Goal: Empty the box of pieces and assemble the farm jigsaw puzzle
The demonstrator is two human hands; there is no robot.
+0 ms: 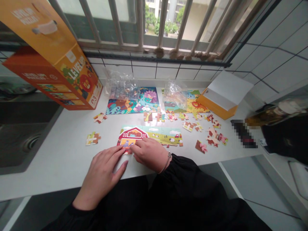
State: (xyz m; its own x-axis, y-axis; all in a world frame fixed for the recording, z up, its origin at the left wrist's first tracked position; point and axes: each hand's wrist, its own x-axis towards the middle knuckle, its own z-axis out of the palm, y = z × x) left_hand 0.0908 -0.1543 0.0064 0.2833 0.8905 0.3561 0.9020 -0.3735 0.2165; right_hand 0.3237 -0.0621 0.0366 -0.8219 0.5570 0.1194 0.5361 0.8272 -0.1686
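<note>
A partly joined farm puzzle (156,134) with a red barn lies on the white counter (60,154) in front of me. My left hand (103,171) rests flat, fingers stretched, its fingertips touching the puzzle's lower left edge. My right hand (149,152) lies just right of it, fingers curled and pressing on a piece (127,143) at the barn's lower edge. Loose pieces (207,128) are scattered to the right, and two more (92,138) lie to the left.
An orange puzzle box (60,73) stands at the back left beside a sink (21,134). Two finished puzzles (134,102) with clear plastic bags (174,94) on them lie by the tiled wall. An open yellow box (220,99) sits at the right.
</note>
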